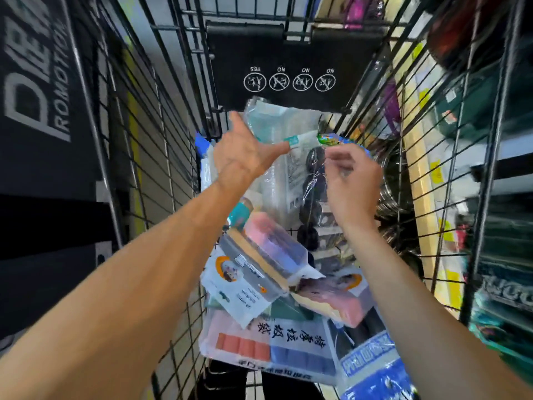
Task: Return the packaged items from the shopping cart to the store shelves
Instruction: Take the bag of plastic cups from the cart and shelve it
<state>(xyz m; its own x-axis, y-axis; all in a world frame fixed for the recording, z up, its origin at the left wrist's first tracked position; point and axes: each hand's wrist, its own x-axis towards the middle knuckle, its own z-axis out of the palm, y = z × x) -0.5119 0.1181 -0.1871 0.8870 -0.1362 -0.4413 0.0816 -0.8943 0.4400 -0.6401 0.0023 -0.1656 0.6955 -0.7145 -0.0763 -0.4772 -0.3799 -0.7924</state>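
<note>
Inside the cart: a clear packet with a teal label (pixel 284 131) stands raised above the other goods, toward the far end of the shopping cart (pixel 150 174).
Left hand (pixel 245 153): grasping that packet at its left edge, thumb across the front near the teal strip, fingers behind the plastic.
Right hand (pixel 350 180): fingers curled, pinching clear film just right of the packet, in front of a pack of black round pieces (pixel 313 197); which package the film belongs to is not clear.
Near pile: a pack of pink and yellow sponges (pixel 271 252) lies tilted over a white card pack (pixel 230 281); a bag with large black characters (pixel 288 339) and a blue printed bag (pixel 372 370) lie nearest.
Far wall: a black child-seat flap (pixel 291 64) with four round white pictograms.
Right: store shelves (pixel 487 116) of blurred goods beyond the wire side.
Left: a dark panel with white lettering (pixel 34 82).
</note>
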